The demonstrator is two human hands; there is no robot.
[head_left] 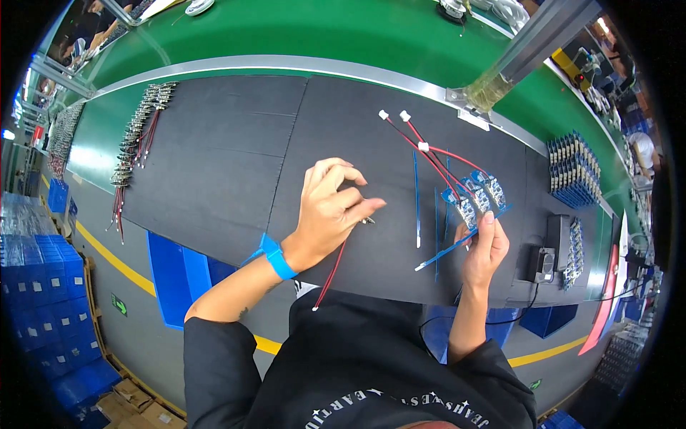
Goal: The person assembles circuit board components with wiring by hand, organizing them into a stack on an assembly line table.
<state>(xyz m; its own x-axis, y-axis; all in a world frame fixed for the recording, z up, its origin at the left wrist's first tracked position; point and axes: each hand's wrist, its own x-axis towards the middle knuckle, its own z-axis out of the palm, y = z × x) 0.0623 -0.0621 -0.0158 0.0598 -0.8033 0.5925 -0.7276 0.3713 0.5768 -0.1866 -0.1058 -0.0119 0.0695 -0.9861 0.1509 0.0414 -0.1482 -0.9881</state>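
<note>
My right hand (486, 247) pinches a group of small blue circuit boards (480, 200) between thumb and fingers. Red and black wires (437, 163) rise from these boards and end in white plugs (405, 116). A thin blue strip (450, 252) slants out beside the right fingertips. My left hand (332, 204), with a blue wrist strap (277, 257), hovers over the mat with loosely curled fingers, thumb and forefinger apart. Just under its thumb shows a small silvery part (368, 221). A red and black wire (331, 279) trails from beneath that hand; its upper end is hidden.
Narrow blue strips (417, 200) lie on the black mat (214, 143). Wired boards stand in a row (136, 136) at the left. Stacked boards (574, 171) and a black power adapter (543, 264) sit at the right. A metal post (525, 53) rises behind. Blue bins (168, 279) are below the table edge.
</note>
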